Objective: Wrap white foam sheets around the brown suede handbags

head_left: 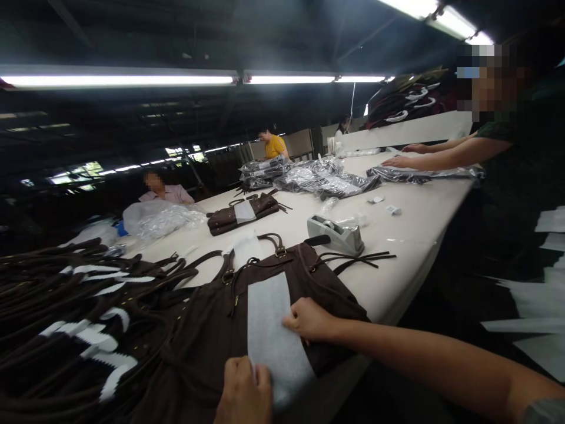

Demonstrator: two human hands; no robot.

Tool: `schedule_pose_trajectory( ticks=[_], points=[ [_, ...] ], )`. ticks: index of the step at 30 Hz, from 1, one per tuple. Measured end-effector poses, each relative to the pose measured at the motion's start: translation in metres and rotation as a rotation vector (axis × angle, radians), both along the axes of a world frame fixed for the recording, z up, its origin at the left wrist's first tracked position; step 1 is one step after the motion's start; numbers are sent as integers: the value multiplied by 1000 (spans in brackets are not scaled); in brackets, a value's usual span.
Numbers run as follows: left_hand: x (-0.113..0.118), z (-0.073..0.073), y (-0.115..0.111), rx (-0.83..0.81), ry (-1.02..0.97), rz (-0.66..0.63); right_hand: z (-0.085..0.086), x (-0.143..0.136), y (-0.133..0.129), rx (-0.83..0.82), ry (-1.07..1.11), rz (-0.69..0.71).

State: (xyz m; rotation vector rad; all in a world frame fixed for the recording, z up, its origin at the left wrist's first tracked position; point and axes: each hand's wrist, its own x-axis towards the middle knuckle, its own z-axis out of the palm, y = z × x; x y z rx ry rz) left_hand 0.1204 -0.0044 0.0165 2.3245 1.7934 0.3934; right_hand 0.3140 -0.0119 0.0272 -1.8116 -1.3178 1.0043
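A dark brown bag (324, 274) with strap handles lies flat on the table in front of me. A strip of white tissue paper (268, 306) runs lengthwise over its middle. With thumb and curled fingers, my right hand (311, 320) pinches the strip's right edge against the bag. Lower down, my left hand (245, 390) is closed at the strip's left edge, thumb on the paper; its fingertips are partly hidden. Just beyond the handles stands a grey tape dispenser (338, 235). Another brown bag (220, 221), folded and banded with white paper, lies farther back.
Brown bags with white-wrapped handles (88, 294) are heaped on my left. Behind are clear plastic bags (163, 218) and a pile of plastic-wrapped goods (318, 176). At the right, a co-worker's hands (399, 160) rest on a wrapped item. The white table (406, 235) ends at my right.
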Motion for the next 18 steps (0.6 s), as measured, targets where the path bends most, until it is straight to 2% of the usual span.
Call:
schedule_pose_trajectory(
  ticks=[1,3,5,7,9,13,16,18],
  points=[
    [1,2,-1,50,26,-12,3,0,2,3,-72,34],
    [3,4,-3,256,24,-45,9,0,7,-26,-145,82],
    [7,4,-3,467,-6,-100,10,-1,14,-88,-112,69],
    [14,3,1,554,-54,-165,7,-4,18,-126,-20,9],
    [24,2,6,479,-99,-246,1,-8,20,-121,63,-47],
    [44,-1,13,86,43,-444,-4,-7,17,-151,99,-52],
    [46,-4,15,-33,151,-556,13,10,31,-181,-167,112],
    [43,-10,18,-29,135,-584,33,25,59,-65,-420,97]
  ],
)
